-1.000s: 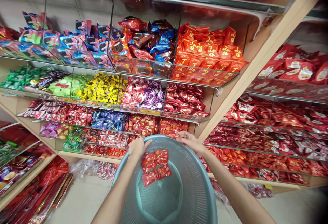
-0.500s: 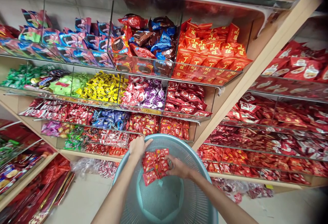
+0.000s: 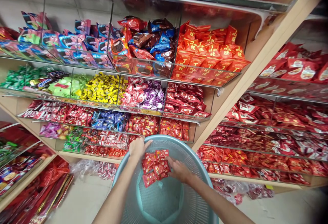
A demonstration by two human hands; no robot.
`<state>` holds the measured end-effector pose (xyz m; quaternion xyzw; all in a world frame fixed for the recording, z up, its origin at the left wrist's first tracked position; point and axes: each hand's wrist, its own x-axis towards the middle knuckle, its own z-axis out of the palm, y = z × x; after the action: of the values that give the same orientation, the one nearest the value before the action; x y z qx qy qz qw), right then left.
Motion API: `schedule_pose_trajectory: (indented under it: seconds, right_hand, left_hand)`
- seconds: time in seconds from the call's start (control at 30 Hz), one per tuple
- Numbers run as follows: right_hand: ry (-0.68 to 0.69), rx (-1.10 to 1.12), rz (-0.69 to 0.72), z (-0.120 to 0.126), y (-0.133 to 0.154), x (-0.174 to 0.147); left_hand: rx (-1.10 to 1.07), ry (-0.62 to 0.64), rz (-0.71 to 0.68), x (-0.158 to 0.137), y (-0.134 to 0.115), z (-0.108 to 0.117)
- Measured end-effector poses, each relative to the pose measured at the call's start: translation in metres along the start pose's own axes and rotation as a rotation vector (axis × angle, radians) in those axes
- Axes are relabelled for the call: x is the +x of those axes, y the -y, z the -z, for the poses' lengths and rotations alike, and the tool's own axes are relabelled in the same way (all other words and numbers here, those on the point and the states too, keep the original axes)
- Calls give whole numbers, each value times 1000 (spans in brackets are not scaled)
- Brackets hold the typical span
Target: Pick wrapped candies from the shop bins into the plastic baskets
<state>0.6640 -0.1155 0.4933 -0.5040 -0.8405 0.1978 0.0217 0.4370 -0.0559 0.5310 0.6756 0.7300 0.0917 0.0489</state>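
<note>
Observed lower centre: left hand (image 3: 137, 148) clamped on one basket (image 3: 164, 205); right hand (image 3: 180, 171) part-open beside at least five red packets (image 3: 154, 166).

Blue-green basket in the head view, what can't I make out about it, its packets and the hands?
All in the head view:
Near side of the basket: cut off by the bottom edge.
Left hand: finger placement mostly hidden by the back of the hand.
Right hand: whether it grips a packet, partly hidden by the hand itself.
Red packets: print too small to read; overlap makes the count uncertain.
</note>
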Motion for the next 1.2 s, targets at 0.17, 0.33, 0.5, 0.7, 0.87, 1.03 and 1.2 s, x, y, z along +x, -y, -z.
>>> schedule_pose_trajectory:
  seconds: [0.17,0.33,0.5,0.7,0.87,1.03,1.2]
  right_hand:
    - [-9,16,21,13,3,4]
    - [-282,124,25,51,10,35]
    - [-498,112,-255,76,4,90]
    - [-439,219,-579,71,-10,135]
    - [-499,304,-623,65,-13,146]
    - [-525,447,-614,61,-18,148]
    - [-573,622,-576,51,-28,150]
  left_hand:
    - [-12,-1,2,0,0,1]
    - [-7,-22,-5,0,0,2]
    - [-1,-27,-8,-1,0,0]
    - [19,-2,4,-1,-1,0]
    - [17,-5,3,-1,-2,1]
    - [24,11,9,-2,-1,0]
    - [35,3,2,-2,-1,-1]
